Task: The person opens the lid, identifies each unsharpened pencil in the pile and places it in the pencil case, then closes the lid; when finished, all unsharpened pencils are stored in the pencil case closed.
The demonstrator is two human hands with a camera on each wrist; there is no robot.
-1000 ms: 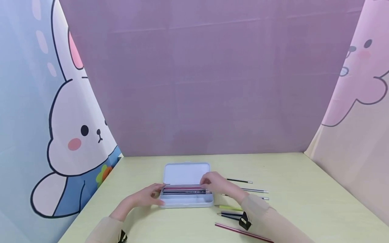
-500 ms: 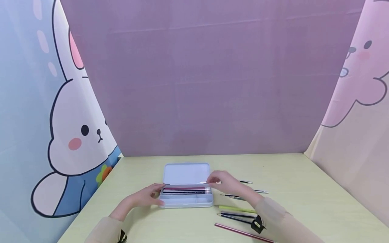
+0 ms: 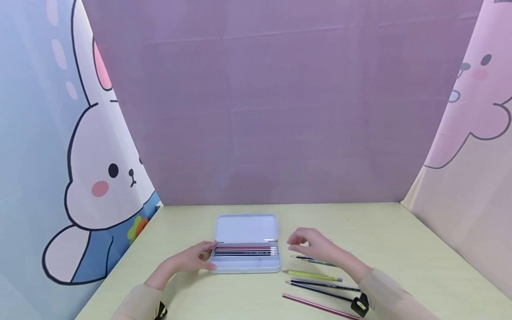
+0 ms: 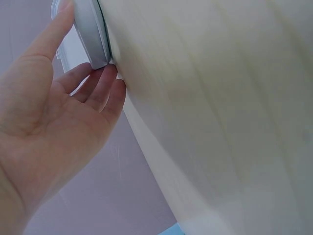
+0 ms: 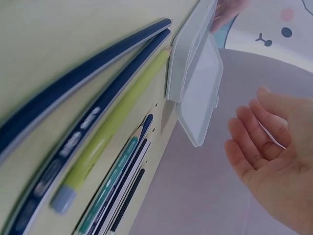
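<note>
A pale grey pencil case (image 3: 248,266) lies open on the table with its lid (image 3: 245,229) tipped back, and several red and dark pencils (image 3: 244,251) lie in a row inside. My left hand (image 3: 205,256) rests against the case's left end. In the left wrist view its (image 4: 88,93) thumb and straight fingers touch the case's end (image 4: 93,39). My right hand (image 3: 299,242) hovers empty to the right of the case, fingers relaxed, above the loose pencils. The right wrist view shows its bare palm (image 5: 266,142) beside the case (image 5: 195,73).
Loose pencils lie right of the case: a teal one (image 3: 318,262), a green one (image 3: 312,275) (image 5: 117,127), dark ones (image 3: 320,286) (image 5: 83,83) and a red one (image 3: 320,306). Purple and cartoon-printed cloth screens wall the table (image 3: 400,249) on three sides.
My right hand has left the case's right end and moved right, over the loose pencils. The left hand and the case have not moved.
</note>
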